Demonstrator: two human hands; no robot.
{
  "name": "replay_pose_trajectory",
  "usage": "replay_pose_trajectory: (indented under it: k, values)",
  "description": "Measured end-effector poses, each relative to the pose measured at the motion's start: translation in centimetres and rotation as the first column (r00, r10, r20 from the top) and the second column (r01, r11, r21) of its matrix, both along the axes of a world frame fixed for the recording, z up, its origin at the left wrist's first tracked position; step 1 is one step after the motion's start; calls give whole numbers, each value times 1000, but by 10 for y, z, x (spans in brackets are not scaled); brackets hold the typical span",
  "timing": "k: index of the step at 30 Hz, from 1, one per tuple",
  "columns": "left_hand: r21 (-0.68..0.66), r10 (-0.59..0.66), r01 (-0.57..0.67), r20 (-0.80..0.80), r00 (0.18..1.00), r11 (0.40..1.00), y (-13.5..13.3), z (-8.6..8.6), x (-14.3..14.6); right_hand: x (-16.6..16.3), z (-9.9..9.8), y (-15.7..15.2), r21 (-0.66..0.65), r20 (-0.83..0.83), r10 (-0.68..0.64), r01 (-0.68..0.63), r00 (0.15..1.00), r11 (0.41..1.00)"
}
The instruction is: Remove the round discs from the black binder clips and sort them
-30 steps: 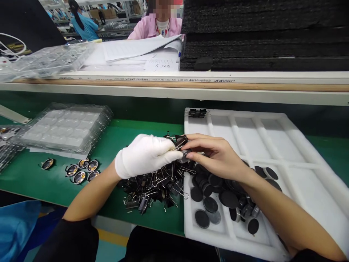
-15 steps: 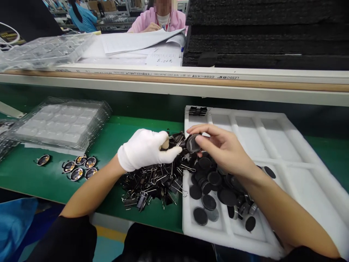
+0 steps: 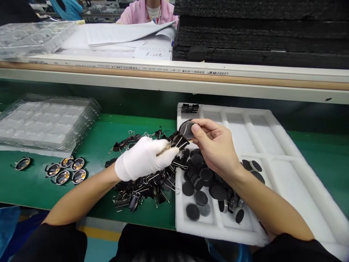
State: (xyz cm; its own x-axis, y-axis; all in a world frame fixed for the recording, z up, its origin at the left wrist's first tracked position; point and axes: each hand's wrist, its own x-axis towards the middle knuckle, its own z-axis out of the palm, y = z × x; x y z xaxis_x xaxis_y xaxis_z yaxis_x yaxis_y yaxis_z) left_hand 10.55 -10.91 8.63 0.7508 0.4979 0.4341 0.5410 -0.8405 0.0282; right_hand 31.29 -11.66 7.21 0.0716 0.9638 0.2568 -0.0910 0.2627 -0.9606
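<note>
My left hand [image 3: 147, 157], in a white glove, pinches the wire handles of a black binder clip [image 3: 182, 141]. That clip sits against the lower edge of a round black disc [image 3: 186, 129] with a glossy face; whether its jaws grip the edge I cannot tell. Bare fingers of my right hand [image 3: 219, 143] hold the disc by its right side, thumb on the face. Beneath and around the glove lies a heap of binder clips [image 3: 144, 191]. Under my right hand, many similar discs [image 3: 201, 198] are piled in a white foam tray [image 3: 275, 157].
Several round pieces with clips attached [image 3: 62, 177] lie on the green table [image 3: 100, 138] at left. Behind them is a stack of clear plastic trays [image 3: 43, 120]. A shelf edge [image 3: 163, 84] crosses above, bearing papers [image 3: 122, 34] and black foam [image 3: 245, 32]. A person [image 3: 147, 12] sits beyond.
The view has shifted slightly right. The disc has risen a little and its face shows more. My left hand has moved the clip right, up to the disc's lower edge.
</note>
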Motion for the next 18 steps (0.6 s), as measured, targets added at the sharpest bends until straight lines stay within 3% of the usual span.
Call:
replay_pose_trajectory:
  k: [3, 5, 18]
  values:
    - [-251, 86, -71, 46, 995, 965, -3, 1, 1, 0, -3, -1, 39, 52, -48, 46, 998, 998]
    - [-334, 105, -76, 70, 992, 940, -4, 1, 2, 1, -4, 0, 59, 91, -63, 58, 994, 997]
    - [-542, 169, -121, 40, 985, 832, -4, 15, 3, 4, -2, 2, 56, 42, 40, -42, 998, 998]
